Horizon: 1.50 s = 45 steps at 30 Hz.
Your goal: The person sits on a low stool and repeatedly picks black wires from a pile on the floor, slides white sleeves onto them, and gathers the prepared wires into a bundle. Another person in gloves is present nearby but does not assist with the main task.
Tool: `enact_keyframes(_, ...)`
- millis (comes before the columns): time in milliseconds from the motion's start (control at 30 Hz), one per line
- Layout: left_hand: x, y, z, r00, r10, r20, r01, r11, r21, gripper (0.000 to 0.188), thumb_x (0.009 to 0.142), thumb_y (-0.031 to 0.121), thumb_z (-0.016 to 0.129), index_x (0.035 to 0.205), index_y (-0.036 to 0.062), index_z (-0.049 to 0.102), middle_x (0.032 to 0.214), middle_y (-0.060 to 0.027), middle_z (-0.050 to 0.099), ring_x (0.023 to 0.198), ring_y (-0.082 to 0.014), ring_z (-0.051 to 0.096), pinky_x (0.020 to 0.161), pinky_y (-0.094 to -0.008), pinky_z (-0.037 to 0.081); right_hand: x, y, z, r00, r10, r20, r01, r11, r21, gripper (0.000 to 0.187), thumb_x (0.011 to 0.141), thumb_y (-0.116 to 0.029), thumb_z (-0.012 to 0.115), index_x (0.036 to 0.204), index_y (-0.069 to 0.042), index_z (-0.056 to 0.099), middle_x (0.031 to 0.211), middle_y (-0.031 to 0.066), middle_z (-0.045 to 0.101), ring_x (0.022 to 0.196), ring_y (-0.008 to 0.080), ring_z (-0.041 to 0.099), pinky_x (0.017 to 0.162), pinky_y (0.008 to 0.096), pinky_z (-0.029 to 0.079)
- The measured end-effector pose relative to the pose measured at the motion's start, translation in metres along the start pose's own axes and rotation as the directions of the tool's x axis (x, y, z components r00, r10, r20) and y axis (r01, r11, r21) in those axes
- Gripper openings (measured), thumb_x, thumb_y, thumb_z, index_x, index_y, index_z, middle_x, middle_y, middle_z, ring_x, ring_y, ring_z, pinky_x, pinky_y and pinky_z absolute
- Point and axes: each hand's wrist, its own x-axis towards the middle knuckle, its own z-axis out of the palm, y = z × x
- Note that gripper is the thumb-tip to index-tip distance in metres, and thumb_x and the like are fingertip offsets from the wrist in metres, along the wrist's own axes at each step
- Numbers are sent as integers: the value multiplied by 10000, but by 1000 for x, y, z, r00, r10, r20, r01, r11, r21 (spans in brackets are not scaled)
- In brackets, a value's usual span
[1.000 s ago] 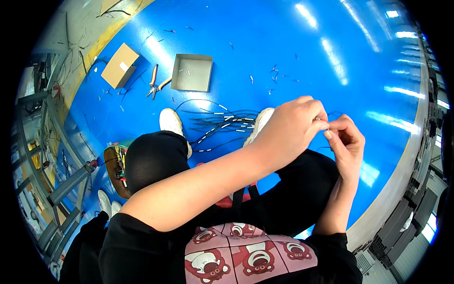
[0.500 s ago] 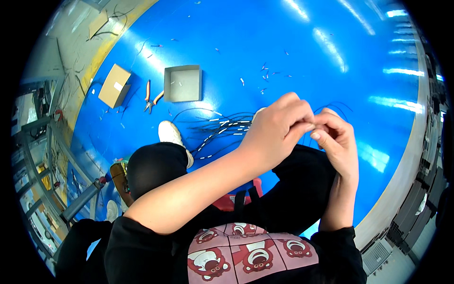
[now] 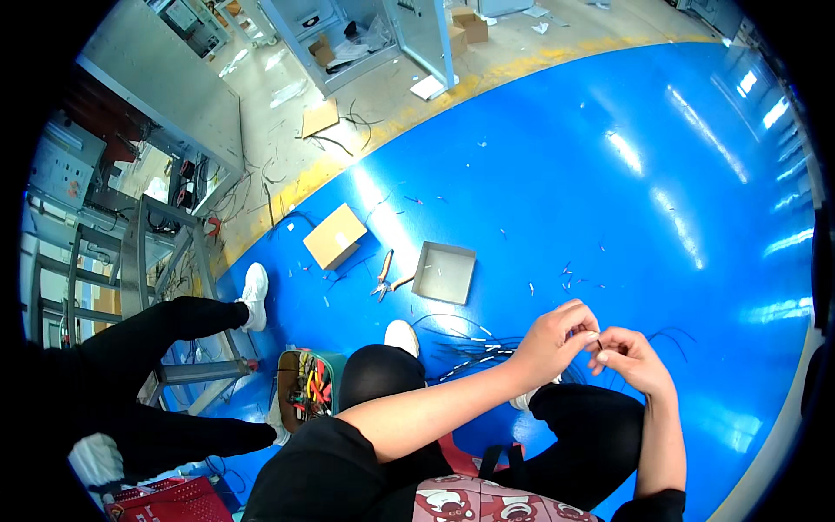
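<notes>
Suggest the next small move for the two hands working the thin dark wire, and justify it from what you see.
Probably keep the pinch and work the wire end: the left hand and right hand meet fingertip to fingertip on a thin dark wire, above the wire bundle on the blue floor.

Workshop floor, from where I sit.
I see a blue painted floor [image 3: 609,174], metal cabinets [image 3: 156,96], pliers [image 3: 383,280], loose wires [image 3: 470,348] and cardboard boxes [image 3: 335,235].

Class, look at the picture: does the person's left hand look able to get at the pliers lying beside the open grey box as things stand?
Probably not without leaning. The left hand is pinched with the right hand on a thin dark wire; the pliers lie on bare blue floor beyond the feet, beside the grey box. Nothing blocks them.
</notes>
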Motion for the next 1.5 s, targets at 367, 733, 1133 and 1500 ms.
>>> enact_keyframes(367, 15, -83, -49, 881, -247, -403, 209, 968, -136, 60, 919, 108, 614, 913, 53, 591, 813, -30, 619, 740, -119, 599, 683, -264, 483, 82, 118, -60, 987, 68, 146, -64, 997, -29, 200, 953, -247, 602, 943, -49, 633, 748, 2, 591, 668, 95, 562, 620, 260, 468)
enact_keyframes(733, -33, -264, -84, 597, -612, -519, 539, 785, -306, 33, 954, 69, 571, 964, 38, 567, 867, -90, 667, 755, -145, 660, 656, -250, 530, 118, 344, -114, 937, 221, -272, -212, 975, 63, 51, 845, -12, 644, 887, -40, 638, 788, 12, 640, 697, 86, 578, 625, 253, 476)
enact_keyframes(1133, -104, -323, -109, 841, -360, -404, 467, 103, 878, 127, 802, 7, 609, 918, 50, 581, 926, -120, 608, 845, -294, 609, 736, -403, 496, 139, 380, -94, 819, 120, -561, -425, 785, -451, 115, 839, 32, 590, 907, -24, 664, 865, 119, 664, 779, 203, 651, 701, 325, 505)
enact_keyframes(1500, 104, -392, -52, 988, -142, 65, 13, 487, 873, 186, 803, 0, 571, 964, 86, 608, 1009, -108, 569, 964, -333, 560, 807, -418, 464, 165, 325, -75, 882, 212, -421, -317, 928, -197, 113, 877, -50, 601, 974, -61, 659, 938, 121, 674, 832, 213, 652, 737, 325, 511)
